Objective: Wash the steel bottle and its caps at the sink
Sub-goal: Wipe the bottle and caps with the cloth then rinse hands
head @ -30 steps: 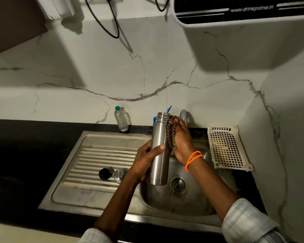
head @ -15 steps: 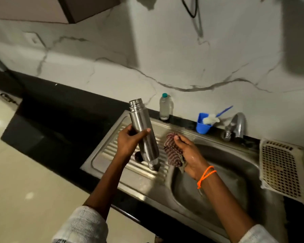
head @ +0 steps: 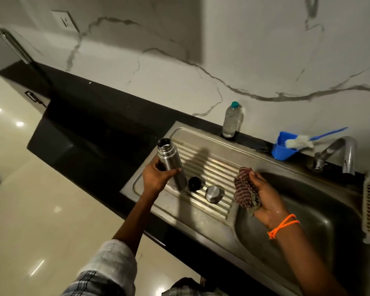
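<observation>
Two caps, the black cap point(head: 194, 183) and steel cap point(head: 214, 194), are left unwashed, it seems, on the drainboard point(head: 209, 161). The steel bottle point(head: 172, 165) is gripped upright there by the left hand point(head: 156, 180), while the scrub cloth point(head: 245, 192) is clutched by the right hand point(head: 265, 197).

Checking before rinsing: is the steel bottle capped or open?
Open. The steel bottle shows a bare threaded mouth; the black cap and steel cap lie on the drainboard.

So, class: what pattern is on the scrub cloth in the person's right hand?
Dark red and pale stripes on the scrub cloth; the head view shows it.
</observation>
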